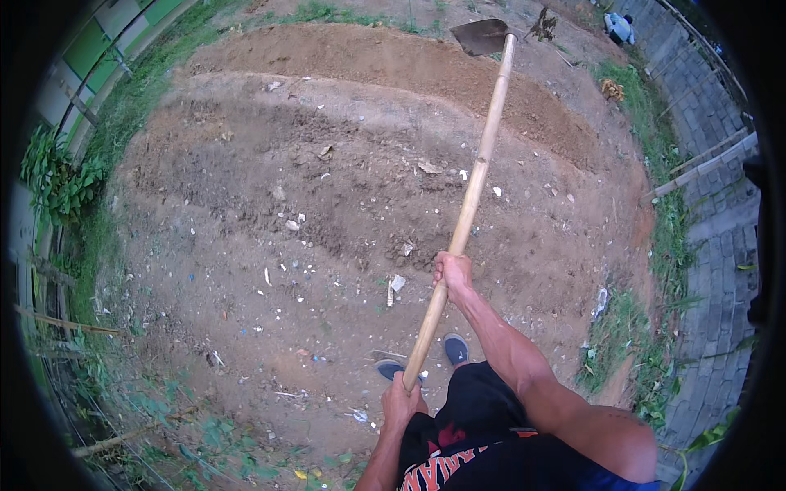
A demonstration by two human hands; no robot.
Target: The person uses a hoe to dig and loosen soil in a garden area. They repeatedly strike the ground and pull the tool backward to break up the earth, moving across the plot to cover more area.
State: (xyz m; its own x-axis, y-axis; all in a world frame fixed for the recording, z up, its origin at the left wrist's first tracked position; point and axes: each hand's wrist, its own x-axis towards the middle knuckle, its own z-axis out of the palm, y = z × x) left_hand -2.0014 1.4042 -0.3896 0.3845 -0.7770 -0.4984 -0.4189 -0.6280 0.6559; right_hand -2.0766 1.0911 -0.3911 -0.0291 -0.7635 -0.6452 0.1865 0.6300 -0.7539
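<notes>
Both my hands grip the long bamboo handle (470, 199) of a hoe. My left hand (400, 402) is wrapped around its butt end, close to my body. Farther up the shaft, my right hand (453, 274) is closed on it. The dark metal hoe blade (482, 37) sits at the far end, over or beside the far side of a ridge of loose brown soil (368, 58); whether it touches the ground I cannot tell. Between me and that ridge lies rough, broken soil (344, 227) strewn with pale stones and bits of litter.
A paved brick path (715, 276) runs along the right, bordered by grass and a bamboo pole (706, 166). A person (618, 29) is low down at the far right. Leafy plants (64, 175) and a fence line the left. My shoes (455, 350) stand on the dirt.
</notes>
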